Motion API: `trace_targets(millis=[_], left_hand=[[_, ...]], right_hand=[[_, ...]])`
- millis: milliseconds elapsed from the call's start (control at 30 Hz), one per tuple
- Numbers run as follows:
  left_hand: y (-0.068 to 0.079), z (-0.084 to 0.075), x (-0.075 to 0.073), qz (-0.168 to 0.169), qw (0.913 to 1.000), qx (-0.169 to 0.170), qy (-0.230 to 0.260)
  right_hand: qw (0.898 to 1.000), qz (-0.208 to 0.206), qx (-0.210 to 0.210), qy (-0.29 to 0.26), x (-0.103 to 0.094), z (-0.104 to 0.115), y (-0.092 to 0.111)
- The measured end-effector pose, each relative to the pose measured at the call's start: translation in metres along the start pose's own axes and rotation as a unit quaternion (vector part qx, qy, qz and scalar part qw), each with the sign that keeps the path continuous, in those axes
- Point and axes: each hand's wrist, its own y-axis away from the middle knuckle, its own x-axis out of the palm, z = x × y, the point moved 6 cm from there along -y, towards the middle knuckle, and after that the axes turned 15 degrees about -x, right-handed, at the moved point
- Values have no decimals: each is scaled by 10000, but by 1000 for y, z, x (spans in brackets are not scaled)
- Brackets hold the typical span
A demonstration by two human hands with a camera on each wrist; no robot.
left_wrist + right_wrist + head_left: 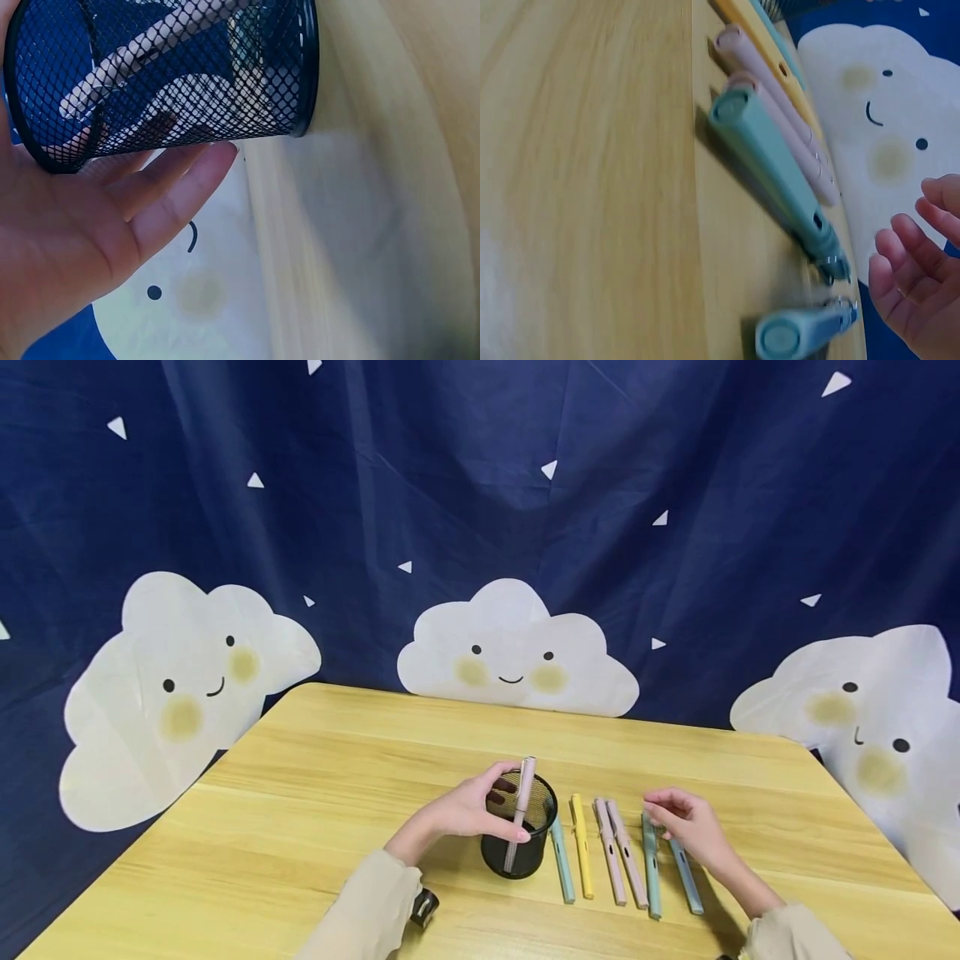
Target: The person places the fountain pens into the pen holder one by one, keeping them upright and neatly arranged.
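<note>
- Slim teal plastic pen (652,889): just below nearer R hand (688,828); long axis twd. person.
- R fingers: loosely bent, empty.
- L hand (468,810): fingers round black wire-mesh cyl. cup (501,857).

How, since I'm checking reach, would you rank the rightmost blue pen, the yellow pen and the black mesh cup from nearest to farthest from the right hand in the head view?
1. Blue pen: just below the right hand.
2. Yellow pen: left of the hand, past the pink pens.
3. Black mesh cup: farthest left.
</note>
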Motion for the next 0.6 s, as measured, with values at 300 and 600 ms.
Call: trace_targets(millis=[300, 600], left_hand=[[1, -2, -1, -190, 9992, -20, -346], [3, -5, -2, -254, 9991, 85, -339]], right_hand=[[9988, 219, 420, 148, -12, -19, 5], [9967, 463, 537, 397, -17, -24, 6]])
